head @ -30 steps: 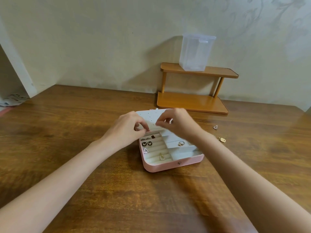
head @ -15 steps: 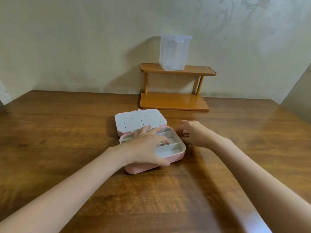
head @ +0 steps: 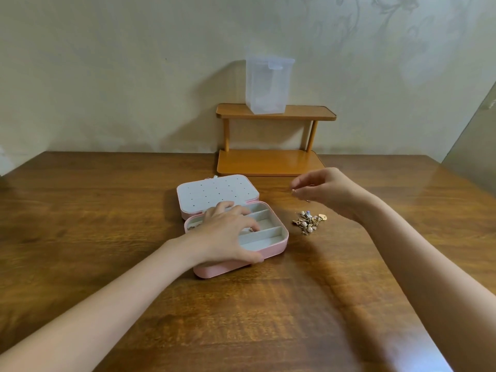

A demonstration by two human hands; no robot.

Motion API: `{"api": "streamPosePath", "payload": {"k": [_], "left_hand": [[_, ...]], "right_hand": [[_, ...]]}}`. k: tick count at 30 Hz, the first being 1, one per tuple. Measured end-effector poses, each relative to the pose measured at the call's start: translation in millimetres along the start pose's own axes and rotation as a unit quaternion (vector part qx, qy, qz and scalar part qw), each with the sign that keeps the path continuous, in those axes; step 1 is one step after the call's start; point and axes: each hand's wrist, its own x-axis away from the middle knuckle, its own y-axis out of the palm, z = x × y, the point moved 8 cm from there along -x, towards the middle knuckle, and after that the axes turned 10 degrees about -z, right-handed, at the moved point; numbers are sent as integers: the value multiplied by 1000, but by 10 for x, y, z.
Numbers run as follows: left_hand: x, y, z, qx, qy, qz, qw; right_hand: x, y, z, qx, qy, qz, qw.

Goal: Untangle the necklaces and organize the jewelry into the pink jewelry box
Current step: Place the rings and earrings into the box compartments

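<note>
Where the left hand (head: 228, 232) lies spread over the pink jewelry box (head: 271, 252), fingers relaxed across the dividers and thumb against the front wall, it hides the left compartments; only a glint of gold shows by a fingertip and some small pieces at the box's 9 o'clock edge, too small to name. Both forearms run out of the bottom corners. The right hand (head: 328, 193) hovers at 2 o'clock from the box, fingertips pinching a tiny gold piece (head: 294, 191) whose kind I cannot tell.

A brown wooden worktop (head: 107, 210) with visible grain carries everything, meeting a pale patterned wall. At 12 o'clock a two-tier wooden shelf (head: 271, 162) stands against that wall, with a translucent plastic container (head: 268, 85) on its top tier.

The box lies open near the middle of the worktop: pink outside, pale grey lining, long compartments on its right half, and the lid (head: 217, 193) folded back flat at 11 o'clock, its inner panel dotted with small holes. Just beside the box at 3 o'clock lies a tangled pile of jewelry (head: 308, 221), gold chains and charms with pale beads.
</note>
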Motion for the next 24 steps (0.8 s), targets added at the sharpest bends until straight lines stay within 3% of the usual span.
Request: {"api": "streamPosePath", "payload": {"k": [4, 7, 12, 17, 24], "left_hand": [[-30, -28, 28, -18, 12, 5, 1000], [24, -67, -34, 40, 31, 5, 999], [40, -356, -242, 169, 40, 119, 978], [-201, -347, -202, 113, 34, 84, 989], [-209, -366, -191, 94, 32, 130, 987]], "right_hand": [[24, 149, -151, -62, -7, -34, 997], [11, 290, -258, -100, -29, -61, 993], [-46, 302, -306, -146, -42, -28, 988], [-46, 300, -197, -144, -10, -13, 989], [-30, 404, -119, -121, 12, -40, 992]]}}
